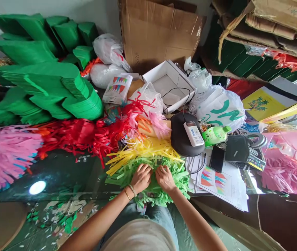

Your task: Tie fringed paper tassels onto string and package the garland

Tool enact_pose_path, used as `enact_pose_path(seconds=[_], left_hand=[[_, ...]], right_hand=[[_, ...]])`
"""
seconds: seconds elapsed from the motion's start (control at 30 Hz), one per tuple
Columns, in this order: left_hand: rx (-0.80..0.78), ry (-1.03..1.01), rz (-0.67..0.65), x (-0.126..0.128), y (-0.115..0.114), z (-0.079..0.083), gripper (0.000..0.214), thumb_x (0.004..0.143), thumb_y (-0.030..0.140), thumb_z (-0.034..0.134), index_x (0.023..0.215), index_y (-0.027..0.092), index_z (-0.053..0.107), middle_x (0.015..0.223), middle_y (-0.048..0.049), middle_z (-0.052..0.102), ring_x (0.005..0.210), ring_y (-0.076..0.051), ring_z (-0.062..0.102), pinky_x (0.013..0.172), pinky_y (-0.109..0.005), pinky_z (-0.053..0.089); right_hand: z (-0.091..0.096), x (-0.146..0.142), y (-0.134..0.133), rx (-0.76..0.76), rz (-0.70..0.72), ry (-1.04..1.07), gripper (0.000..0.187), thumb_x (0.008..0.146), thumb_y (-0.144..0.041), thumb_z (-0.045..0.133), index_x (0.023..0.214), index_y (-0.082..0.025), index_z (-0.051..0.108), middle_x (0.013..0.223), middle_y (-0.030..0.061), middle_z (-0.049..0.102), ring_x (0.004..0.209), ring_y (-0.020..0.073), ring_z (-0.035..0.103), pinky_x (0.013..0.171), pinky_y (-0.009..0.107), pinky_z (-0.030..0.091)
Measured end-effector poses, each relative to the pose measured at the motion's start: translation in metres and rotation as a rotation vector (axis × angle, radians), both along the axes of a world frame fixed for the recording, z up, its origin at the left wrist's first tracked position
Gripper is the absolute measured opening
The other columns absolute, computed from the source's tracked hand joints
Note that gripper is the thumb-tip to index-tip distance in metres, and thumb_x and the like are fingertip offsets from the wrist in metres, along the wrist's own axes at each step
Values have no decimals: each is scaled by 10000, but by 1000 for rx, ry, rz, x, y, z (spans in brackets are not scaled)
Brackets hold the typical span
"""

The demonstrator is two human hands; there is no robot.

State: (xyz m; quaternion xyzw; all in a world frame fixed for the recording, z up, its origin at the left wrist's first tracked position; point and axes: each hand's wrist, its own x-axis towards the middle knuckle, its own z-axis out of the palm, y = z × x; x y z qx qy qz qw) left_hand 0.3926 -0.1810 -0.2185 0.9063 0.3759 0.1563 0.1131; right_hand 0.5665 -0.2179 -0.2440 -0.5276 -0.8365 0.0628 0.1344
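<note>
Light green fringed paper (178, 177) lies bunched at the front edge of the dark table, partly hanging over it. My left hand (141, 178), with bracelets on its wrist, has its fingers curled into this green fringe. Close beside it, my right hand (165, 178) is bent over the same fringe, fingertips pinched together on it. The exact spot each hand grips is hidden under the fingers. Just behind them spreads yellow fringed paper (145, 147), followed on the left by a heap of red fringe (83, 136).
Tall stacks of green paper (46, 80) stand at the back left, pink fringe (9, 146) at the left edge. To the right are a black case (177, 136), a green bottle (218, 135), a phone (217, 159) and printed sheets (229, 184). A white box (148, 75) sits behind.
</note>
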Motion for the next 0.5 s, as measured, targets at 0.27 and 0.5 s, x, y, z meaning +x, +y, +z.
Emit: enact_pose_path(seconds=[0.27, 0.5], left_hand=[[66, -50, 60, 17, 4, 19, 351, 843, 7, 479, 1032, 198, 706, 742, -51, 729, 680, -208, 672, 643, -338, 529], [70, -365, 381, -6, 7, 75, 327, 905, 145, 481, 1085, 264, 728, 960, -36, 782, 790, -195, 733, 749, -325, 579]], right_hand=[[30, 6, -1, 4, -132, 59, 183, 934, -171, 494, 1043, -200, 639, 958, 87, 678, 1017, 249, 569, 939, 411, 400], [29, 26, -6, -80, -224, 168, 571, 780, -286, 668, 1304, -193, 459, 1073, 74, 694, 912, 220, 642, 837, 328, 437]])
